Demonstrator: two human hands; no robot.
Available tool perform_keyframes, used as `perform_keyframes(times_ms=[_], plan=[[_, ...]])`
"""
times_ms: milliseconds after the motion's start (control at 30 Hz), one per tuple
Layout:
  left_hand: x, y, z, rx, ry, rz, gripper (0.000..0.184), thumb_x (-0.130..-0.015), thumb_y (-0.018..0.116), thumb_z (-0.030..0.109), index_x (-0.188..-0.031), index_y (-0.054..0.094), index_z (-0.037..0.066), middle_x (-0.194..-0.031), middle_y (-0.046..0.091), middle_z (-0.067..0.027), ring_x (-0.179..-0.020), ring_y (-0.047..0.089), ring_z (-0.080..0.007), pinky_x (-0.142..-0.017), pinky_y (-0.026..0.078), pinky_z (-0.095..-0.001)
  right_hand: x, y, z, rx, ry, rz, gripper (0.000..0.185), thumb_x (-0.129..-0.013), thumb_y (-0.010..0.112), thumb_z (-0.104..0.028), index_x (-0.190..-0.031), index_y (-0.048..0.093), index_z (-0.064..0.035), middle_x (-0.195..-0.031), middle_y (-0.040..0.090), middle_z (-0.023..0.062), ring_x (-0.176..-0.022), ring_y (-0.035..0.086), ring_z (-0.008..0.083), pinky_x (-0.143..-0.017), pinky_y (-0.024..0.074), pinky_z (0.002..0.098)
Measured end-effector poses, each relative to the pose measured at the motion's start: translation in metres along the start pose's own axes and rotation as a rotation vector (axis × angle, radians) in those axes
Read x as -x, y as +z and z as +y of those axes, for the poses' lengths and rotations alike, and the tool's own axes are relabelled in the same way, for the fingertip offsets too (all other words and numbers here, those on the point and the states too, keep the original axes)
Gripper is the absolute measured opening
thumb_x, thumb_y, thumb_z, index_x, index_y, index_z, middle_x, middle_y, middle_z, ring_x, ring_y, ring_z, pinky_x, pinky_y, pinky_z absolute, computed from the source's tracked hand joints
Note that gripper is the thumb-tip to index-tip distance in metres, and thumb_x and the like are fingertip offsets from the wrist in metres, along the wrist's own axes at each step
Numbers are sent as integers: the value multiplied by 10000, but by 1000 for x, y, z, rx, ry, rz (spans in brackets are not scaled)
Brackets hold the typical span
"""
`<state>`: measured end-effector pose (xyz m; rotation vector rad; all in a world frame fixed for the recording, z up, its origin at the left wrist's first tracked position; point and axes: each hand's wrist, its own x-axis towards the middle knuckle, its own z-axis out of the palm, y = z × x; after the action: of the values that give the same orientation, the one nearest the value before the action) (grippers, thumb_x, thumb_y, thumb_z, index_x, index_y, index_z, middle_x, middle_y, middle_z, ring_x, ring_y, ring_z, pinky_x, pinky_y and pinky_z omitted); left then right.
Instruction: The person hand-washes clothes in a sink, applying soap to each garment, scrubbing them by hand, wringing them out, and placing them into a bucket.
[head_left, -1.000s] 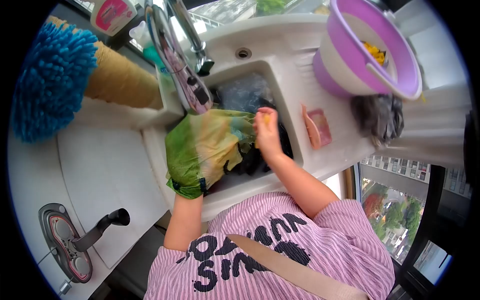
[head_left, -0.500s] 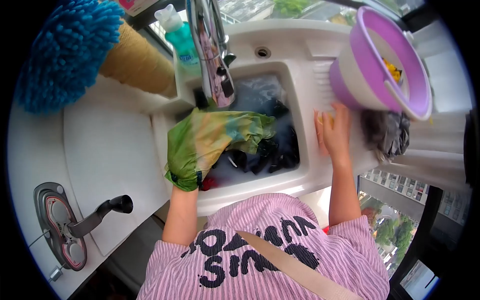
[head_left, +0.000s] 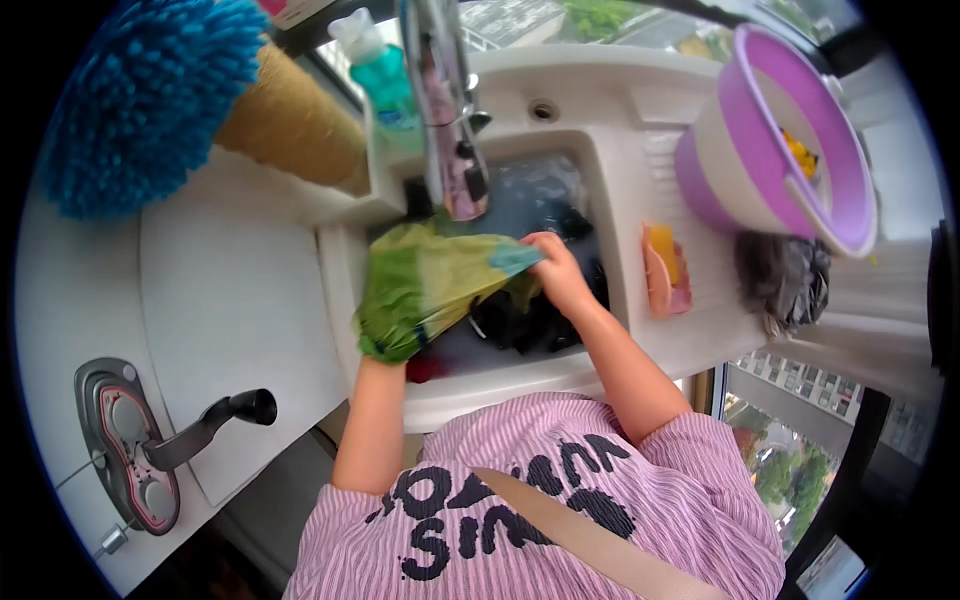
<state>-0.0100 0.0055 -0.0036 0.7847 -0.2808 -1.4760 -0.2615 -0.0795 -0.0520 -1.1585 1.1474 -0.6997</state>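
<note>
A wet green garment (head_left: pixel 425 285), marked with yellowish and blue patches, stretches over the sink basin. My left forearm (head_left: pixel 373 420) goes into its near-left end, and the cloth hides that hand and its fingers. On the other side, my right hand (head_left: pixel 556 268) grips the garment's bluish end with closed fingers, pulling it taut. Dark clothes (head_left: pixel 520 320) lie beneath in cloudy water, with a bit of red cloth (head_left: pixel 427 368) at the near-left corner. Right of the basin, a yellow bar of soap (head_left: pixel 661 248) rests in a pink soap dish (head_left: pixel 657 285).
The faucet (head_left: pixel 455 150) hangs over the basin's far-left side. A purple and white bucket (head_left: pixel 720 140) stands on the ridged ledge, beside a dark plastic bag (head_left: pixel 785 280). Green bottle (head_left: pixel 382 90), rope-wrapped post (head_left: pixel 295 120) and blue brush-like head (head_left: pixel 150 100) are at left.
My right hand has left the soap dish, moved left over the basin and taken hold of the garment's end. The soap dish is now uncovered. The garment is stretched tighter.
</note>
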Motion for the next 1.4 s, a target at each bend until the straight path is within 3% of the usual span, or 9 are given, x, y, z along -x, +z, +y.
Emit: perform_keyframes(times_ms=[100,300,367,567,700,800,967,1333,1400], plan=[[-35,-54,-56,127,-112,-14,462,-1085,474,312,-1472,478,59,-1426,566,-107,-1301,546,-249,-1117,457,-414,16,37,-56,-597,161,-113,370,-873,572,-105,-1232,567,-18,-1094,625,70,-1031,613,206,-906,503,348],[-38,-55,-137,82,272,-349,469,-1114,377,335,-1527,414,116,-1479,509,-65,-1374,480,-204,-1193,351,-378,13,86,-28,527,-760,-54,245,-818,730,-237,-858,591,-39,-897,618,212,-806,602,464,-708,527,469],[-15,4,-104,399,-111,-48,488,-1118,352,367,-1545,397,136,-1534,467,-65,-1434,420,-206,-1218,308,-390,-23,72,-6,465,-295,148,245,-872,697,-251,-835,603,-28,-789,600,247,-730,608,452,-628,505,478],[-19,-20,-106,194,117,-390,502,-1105,382,389,-1541,419,141,-1564,472,-40,-1412,462,-191,-1194,345,-362,20,88,-34,496,-678,-152,285,-919,686,-286,-851,577,-32,-780,658,230,-728,638,452,-613,501,485],[-9,5,-72,595,-254,-215,506,-1104,422,388,-1530,437,117,-1505,537,-50,-1345,537,-203,-1125,442,-362,-32,42,1,383,-188,154,329,-956,698,-337,-974,590,-27,-750,649,189,-705,671,350,-658,504,435],[10,-21,-76,160,-210,27,478,-1085,487,227,-1541,422,103,-1541,498,-74,-1381,513,-229,-1161,417,-399,-35,10,-29,-204,141,235,665,-998,672,-323,-1447,467,123,-1365,619,185,-1259,572,219,-1075,429,324],[37,-61,-73,-163,-265,40,477,-1050,472,87,-1524,427,63,-1570,434,-153,-1410,461,-315,-1219,336,-429,-36,-16,-43,-921,194,-21,412,-1046,348,-208,-1341,534,11,-1332,639,199,-1211,629,310,-1049,507,405],[-48,-58,-121,353,-194,-117,393,-1078,517,402,-1283,636,88,-1193,686,-13,-1038,644,-177,-923,533,-348,25,100,-39,506,-990,-257,229,-690,705,-305,-746,609,-105,-750,627,95,-669,650,313,-598,541,420],[-39,2,-88,-22,-536,613,307,-1041,567,357,-1198,655,108,-1132,699,-14,-1031,664,-187,-844,554,-367,-20,87,-10,604,-545,107,233,-777,693,-285,-696,627,-78,-675,649,177,-628,658,382,-561,532,480]])
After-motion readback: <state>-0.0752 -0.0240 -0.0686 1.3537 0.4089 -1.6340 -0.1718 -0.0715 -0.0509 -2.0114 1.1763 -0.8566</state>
